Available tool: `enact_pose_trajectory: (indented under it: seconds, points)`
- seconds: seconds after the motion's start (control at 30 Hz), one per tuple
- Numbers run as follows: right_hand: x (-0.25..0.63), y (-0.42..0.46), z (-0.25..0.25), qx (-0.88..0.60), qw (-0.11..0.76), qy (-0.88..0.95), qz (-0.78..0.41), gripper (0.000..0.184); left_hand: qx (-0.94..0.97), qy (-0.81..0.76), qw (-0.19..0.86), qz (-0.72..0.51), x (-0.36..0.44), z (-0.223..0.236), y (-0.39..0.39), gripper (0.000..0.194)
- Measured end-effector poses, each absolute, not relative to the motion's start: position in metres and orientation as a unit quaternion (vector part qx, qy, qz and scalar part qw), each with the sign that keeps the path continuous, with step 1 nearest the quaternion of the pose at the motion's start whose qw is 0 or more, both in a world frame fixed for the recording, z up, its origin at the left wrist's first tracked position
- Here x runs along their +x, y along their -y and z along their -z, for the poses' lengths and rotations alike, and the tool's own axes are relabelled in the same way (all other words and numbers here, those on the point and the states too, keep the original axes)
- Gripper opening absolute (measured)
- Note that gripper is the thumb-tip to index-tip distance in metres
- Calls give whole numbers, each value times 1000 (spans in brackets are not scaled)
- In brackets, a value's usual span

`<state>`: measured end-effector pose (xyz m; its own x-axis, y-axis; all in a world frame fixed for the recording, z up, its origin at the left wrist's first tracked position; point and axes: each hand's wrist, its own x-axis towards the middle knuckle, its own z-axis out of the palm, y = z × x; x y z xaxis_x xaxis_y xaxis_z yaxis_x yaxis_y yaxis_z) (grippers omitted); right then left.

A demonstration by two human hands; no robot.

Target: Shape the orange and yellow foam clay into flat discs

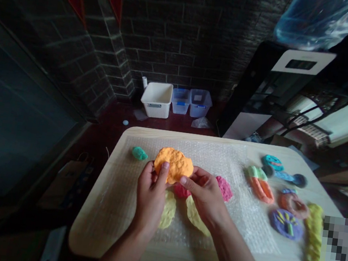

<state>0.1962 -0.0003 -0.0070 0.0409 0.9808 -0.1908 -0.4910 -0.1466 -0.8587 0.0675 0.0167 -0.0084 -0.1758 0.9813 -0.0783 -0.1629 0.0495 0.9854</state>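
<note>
The orange clay piece (174, 165) is held up over the desk (94, 239), its lumpy sheet pinched at the lower left by the left hand (152, 195) and at the lower right by the right hand (208, 196), thumbs on top. Because its upper edge is left unsupported, sagging or folding could be caused if the grip is loosened; if the hands are drawn apart, the sheet could be thinned or torn across the middle. Dents could also be left by hard thumb pressure. Just below, pink clay (224, 189) and pale yellow pieces (168, 210) are laid out on bubble wrap (113, 208); if the orange piece is lowered carelessly, they could be stuck to or smeared with its colour. Were the wrap snagged by a wrist, the green lump (140, 153) near its left side could be shifted too.
</note>
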Motion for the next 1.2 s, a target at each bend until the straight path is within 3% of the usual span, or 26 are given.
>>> enact_pose_trajectory:
  seconds: [0.1,0.27,0.33,0.53,0.67,1.0,1.2]
  points:
    - [198,1,7,-436,584,307,-612,32,372,-489,544,-572,69,2,-16,36]
    - [205,3,-1,-415,577,319,-627,31,286,-370,744,-478,64,-6,-15,35]
    - [208,3,-5,-408,560,311,-651,33,247,-353,779,-455,62,-6,-15,33]
    - [208,6,-5,-400,555,326,-653,36,227,-357,764,-487,62,-5,-14,28]
    - [208,5,-1,-413,550,323,-649,28,245,-355,767,-475,61,-6,-13,25]
    - [216,2,-2,-342,520,253,-741,30,244,-290,816,-436,61,-8,-15,27]
    - [222,4,-4,-359,530,304,-706,34,252,-293,817,-429,55,-6,-14,20]
